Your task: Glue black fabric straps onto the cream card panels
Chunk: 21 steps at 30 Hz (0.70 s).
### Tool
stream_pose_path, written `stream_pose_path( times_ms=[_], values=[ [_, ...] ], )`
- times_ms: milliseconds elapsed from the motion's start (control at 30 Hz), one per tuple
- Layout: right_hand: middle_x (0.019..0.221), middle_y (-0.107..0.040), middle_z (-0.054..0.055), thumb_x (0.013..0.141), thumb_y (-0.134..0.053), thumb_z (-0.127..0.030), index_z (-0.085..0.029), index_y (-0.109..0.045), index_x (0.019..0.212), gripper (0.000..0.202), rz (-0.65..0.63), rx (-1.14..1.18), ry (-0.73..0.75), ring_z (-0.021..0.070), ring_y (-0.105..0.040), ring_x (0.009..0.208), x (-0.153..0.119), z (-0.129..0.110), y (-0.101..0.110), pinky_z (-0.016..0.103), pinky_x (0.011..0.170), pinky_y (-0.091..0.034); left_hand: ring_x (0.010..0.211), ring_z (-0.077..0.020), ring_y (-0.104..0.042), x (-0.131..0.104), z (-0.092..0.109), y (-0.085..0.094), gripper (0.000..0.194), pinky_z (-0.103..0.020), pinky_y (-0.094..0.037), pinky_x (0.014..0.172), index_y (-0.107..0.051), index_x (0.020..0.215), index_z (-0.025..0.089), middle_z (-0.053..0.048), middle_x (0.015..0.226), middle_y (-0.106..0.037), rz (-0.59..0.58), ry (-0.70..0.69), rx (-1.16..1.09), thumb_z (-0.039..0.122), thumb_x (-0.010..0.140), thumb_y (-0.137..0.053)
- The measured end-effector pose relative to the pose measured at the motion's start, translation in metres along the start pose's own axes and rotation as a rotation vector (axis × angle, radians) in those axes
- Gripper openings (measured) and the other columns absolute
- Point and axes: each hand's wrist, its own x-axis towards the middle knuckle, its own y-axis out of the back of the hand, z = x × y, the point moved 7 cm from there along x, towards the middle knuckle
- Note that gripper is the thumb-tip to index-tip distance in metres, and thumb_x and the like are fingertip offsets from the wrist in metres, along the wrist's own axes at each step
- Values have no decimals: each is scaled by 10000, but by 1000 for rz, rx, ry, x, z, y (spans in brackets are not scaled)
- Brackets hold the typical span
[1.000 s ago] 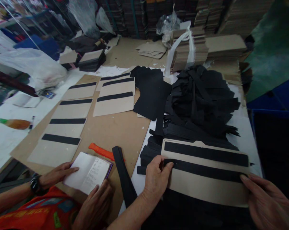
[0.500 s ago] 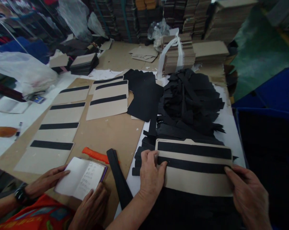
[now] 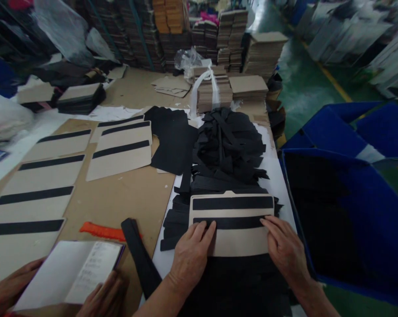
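Observation:
A beige panel (image 3: 241,244) with a small tab on its top edge lies over the dark pile in front of me. One black strip (image 3: 233,203) runs along its top; a second black strip (image 3: 238,223) crosses its middle. My left hand (image 3: 190,253) rests its outstretched fingers on the left end of the middle strip. At the strip's right end, my right hand (image 3: 286,246) presses down with its fingertips, fingers stretched out. Loose black strips (image 3: 175,220) lie beside and behind the panel, under a tangled heap (image 3: 230,145).
At left, another person's hands (image 3: 103,293) hold an open notebook (image 3: 67,273). An orange piece (image 3: 103,231) and a folded black strip (image 3: 141,259) lie nearby. Several striped beige panels (image 3: 119,160) spread over brown board. A blue bin (image 3: 383,220) stands right; stacked card (image 3: 215,90) behind.
My view has turned right, bringing more of the blue bin into sight. My right hand has moved from gripping the panel's right edge to lying on the strip's end.

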Motion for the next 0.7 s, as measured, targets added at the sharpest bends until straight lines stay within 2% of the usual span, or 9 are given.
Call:
stream_pose_path(
  times_ms=[100, 300, 400, 567, 700],
  values=[
    [1187, -616, 130, 900, -421, -39, -184, -606, 1253, 425, -103, -56, 51, 259, -590, 1095, -8, -1, -3, 437, 939, -541, 1162, -280, -539, -5, 6, -6, 567, -395, -503, 991, -483, 1412, 128, -135, 1302, -580, -93, -30, 142, 8, 861, -426],
    [1252, -570, 170, 885, -440, -41, -143, -586, 1303, 454, -214, -167, 66, 306, -549, 1156, -17, -2, -15, 474, 983, -532, 1140, -295, -546, -7, 12, -11, 542, -421, -505, 919, -519, 1367, 92, -141, 1262, -610, -53, 6, 225, 16, 842, -409],
    [1253, -569, 191, 875, -433, -27, -127, -593, 1301, 466, -252, -221, 50, 322, -553, 1149, -16, -6, -19, 477, 975, -535, 1150, -292, -535, -6, 12, -12, 544, -430, -483, 932, -519, 1370, 100, -132, 1263, -612, -57, 27, 204, 21, 840, -428],
    [1231, -582, 220, 871, -423, -31, -115, -629, 1263, 451, -266, -255, -16, 358, -563, 1132, -11, -11, -22, 527, 933, -543, 1161, -284, -532, -3, 9, -12, 540, -430, -469, 949, -505, 1394, 147, -116, 1302, -602, -82, 70, 159, 66, 861, -481],
    [1256, -583, 184, 867, -415, -41, -145, -622, 1275, 469, -256, -122, -74, 322, -557, 1179, -12, -7, -17, 501, 976, -528, 1157, -274, -545, -7, 4, -11, 529, -437, -486, 965, -524, 1378, 174, -101, 1315, -606, -58, 68, 115, 51, 867, -472]
  ],
)
